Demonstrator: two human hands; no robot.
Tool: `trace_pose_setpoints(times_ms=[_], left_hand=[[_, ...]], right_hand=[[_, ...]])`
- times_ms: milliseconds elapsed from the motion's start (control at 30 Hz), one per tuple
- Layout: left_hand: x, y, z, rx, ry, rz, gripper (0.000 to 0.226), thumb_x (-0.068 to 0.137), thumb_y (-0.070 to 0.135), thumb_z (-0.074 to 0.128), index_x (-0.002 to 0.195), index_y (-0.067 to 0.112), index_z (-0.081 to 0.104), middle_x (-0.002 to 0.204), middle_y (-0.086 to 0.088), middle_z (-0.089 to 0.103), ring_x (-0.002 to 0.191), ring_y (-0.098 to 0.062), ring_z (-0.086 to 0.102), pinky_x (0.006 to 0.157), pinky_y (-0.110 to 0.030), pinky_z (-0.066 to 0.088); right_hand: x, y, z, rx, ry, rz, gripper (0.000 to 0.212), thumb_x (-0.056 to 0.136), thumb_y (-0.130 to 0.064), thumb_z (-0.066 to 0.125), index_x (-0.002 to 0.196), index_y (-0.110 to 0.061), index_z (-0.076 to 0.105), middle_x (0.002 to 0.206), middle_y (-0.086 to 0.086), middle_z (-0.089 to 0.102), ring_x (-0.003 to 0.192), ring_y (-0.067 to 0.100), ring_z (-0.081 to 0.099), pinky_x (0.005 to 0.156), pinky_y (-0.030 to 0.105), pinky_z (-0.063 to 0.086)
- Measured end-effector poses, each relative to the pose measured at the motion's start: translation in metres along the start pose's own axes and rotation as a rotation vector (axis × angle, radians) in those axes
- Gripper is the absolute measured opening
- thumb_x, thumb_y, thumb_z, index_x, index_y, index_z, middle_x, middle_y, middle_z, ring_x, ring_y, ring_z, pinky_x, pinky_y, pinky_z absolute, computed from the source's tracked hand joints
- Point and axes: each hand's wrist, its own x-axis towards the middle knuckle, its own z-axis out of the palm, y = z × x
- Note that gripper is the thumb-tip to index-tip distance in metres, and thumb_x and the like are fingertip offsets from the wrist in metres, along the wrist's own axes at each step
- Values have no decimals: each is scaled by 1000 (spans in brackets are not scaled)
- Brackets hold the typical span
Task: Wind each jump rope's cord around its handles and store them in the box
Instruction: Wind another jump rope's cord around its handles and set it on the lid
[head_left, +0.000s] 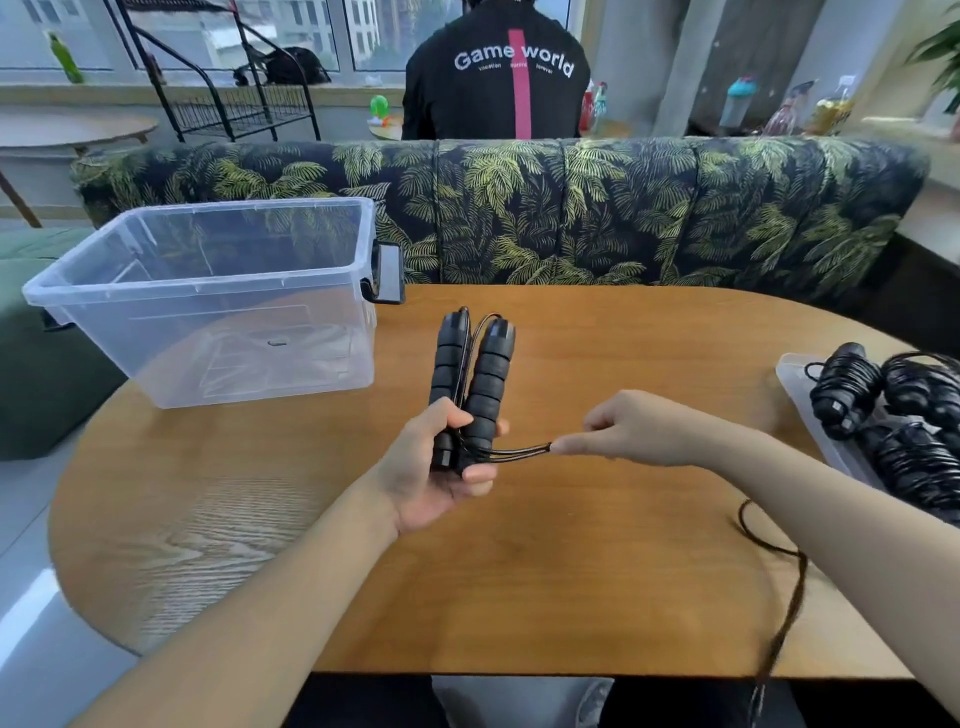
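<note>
Head view: above the wooden table (571, 545), left hand (441, 467) grips two black jump rope handles (470, 374) upright together; right hand (628, 428) pinches taut cord (519, 451) beside them. Clear box (208, 291) stands far left, more ropes (893, 415) at right

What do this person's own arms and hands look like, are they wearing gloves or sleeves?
No gloves and no sleeves in view. The left hand and right hand are bare, and both forearms are uncovered right to the picture's lower edge. No watch, ring or bracelet shows on either wrist or hand.
</note>
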Motion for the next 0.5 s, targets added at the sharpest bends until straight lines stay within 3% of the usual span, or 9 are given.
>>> trace_pose_setpoints(times_ms=[67,133,267,367,500], left_hand=[[2,2,-3,25,-50,-49,40,77,17,55,114,3,53,102,-13,57,47,-16,40,47,-26,27],[3,5,-4,69,-110,-87,44,72,18,59,113,3,58,105,-14,57,48,-16,41,49,-27,24],[3,15,-6,272,-207,-151,54,70,24,60,118,-1,62,85,-16,51,52,-18,44,56,-33,14],[3,24,1,474,-322,-204,66,73,22,56,134,-5,55,81,-13,54,55,-18,47,47,-24,18],[2,32,27,739,-425,-252,54,83,9,46,136,-3,45,75,7,65,55,-19,47,44,-26,15]], right_hand=[[7,3,-3,55,34,11,64,75,-77,62,62,-17,44,55,-6,36,50,11,32,52,28,28],[12,2,-10,103,13,-8,53,84,-67,64,69,-17,53,58,-9,42,52,9,37,54,26,32],[14,7,-23,402,-156,-28,24,97,-42,61,87,-20,65,66,-9,44,60,11,36,56,24,32],[20,4,-28,248,-83,2,24,91,-41,69,74,-25,67,60,-9,47,56,10,38,52,23,32],[34,-4,-37,175,34,12,37,89,-13,67,53,-20,60,53,-12,54,51,6,43,53,23,37]])
